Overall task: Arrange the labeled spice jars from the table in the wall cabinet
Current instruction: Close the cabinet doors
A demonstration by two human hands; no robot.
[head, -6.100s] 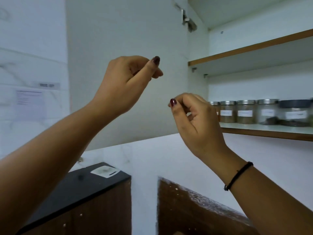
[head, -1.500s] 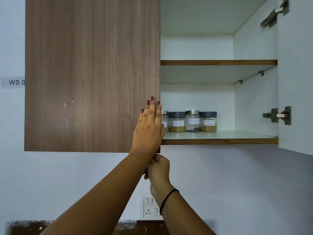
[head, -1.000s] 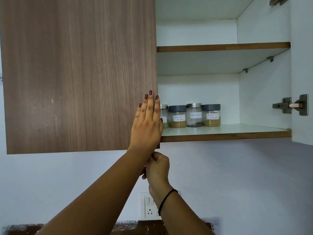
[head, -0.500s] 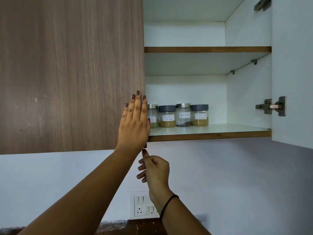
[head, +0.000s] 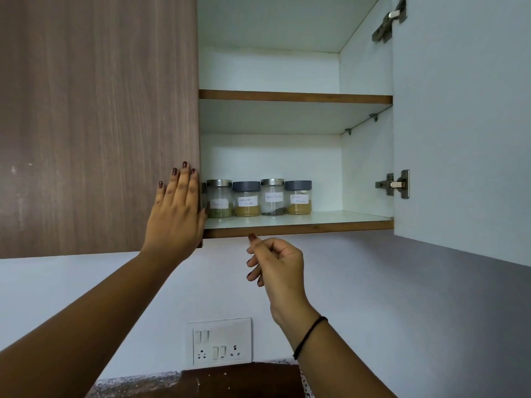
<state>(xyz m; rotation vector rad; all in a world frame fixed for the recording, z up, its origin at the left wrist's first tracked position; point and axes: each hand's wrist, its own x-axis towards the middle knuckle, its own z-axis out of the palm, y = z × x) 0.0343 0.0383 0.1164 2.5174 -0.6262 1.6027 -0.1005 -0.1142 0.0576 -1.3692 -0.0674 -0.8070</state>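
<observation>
Spice jars (head: 258,198) stand side by side on the lower shelf (head: 330,218) of the wall cabinet (head: 365,168), toward its left and well back. Each has a white handwritten label. Two have steel lids and two have grey lids, alternating. A sliver of one more jar shows at the edge of the left door (head: 97,124).

The left hand (head: 175,214) lies flat on that wood-grain door near its lower right corner, fingers straight and pointing up, just left of the jars. The right hand (head: 277,262) hangs below the shelf's front edge, fingers loosely curled and holding nothing, its thumb tip close under the edge. The jars sit above it and slightly to its left. The two hands are apart.

The right door (head: 459,124) stands wide open.
</observation>
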